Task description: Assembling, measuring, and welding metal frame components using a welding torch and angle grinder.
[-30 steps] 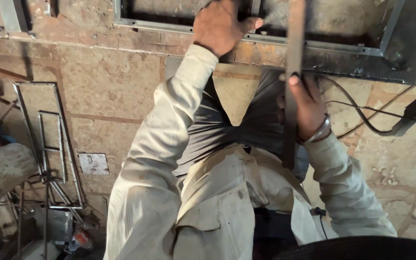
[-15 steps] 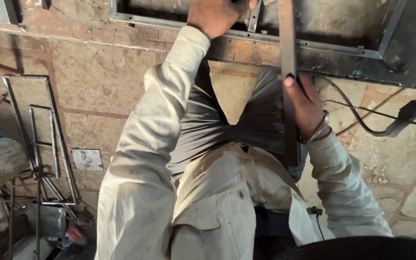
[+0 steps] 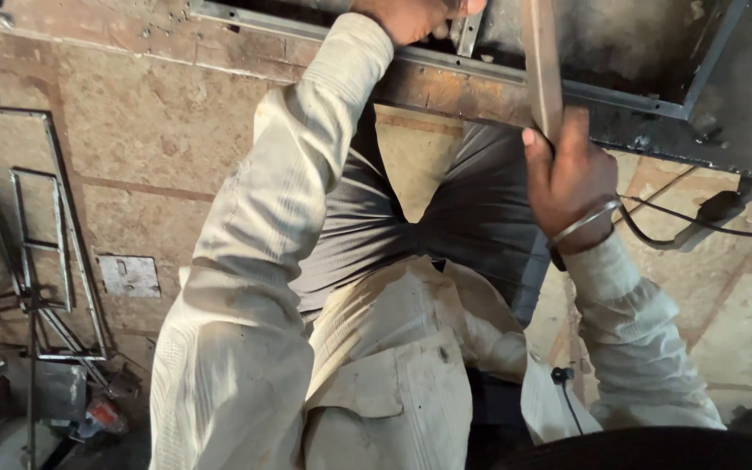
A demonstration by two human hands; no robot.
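While the right hand (image 3: 567, 178) is wrapped round a rusty flat metal bar (image 3: 540, 61), its fingers closed tight on it, the bar stands nearly upright and crosses the edge of a steel frame (image 3: 498, 74) lying flat on the stone floor (image 3: 158, 130). The left hand (image 3: 411, 13) reaches to the far rail of that frame at the top edge of the view; it rests on or grips the rail, but most of its fingers are cut off, so I cannot tell how they are set. The bar looks placed against the frame yet not fixed: no tool is at the crossing, and both hands are busy holding, so lining up seems to be the step in hand. A black cable (image 3: 698, 222) trails on the floor to the right. A smaller wire frame (image 3: 41, 252) leans at the left.
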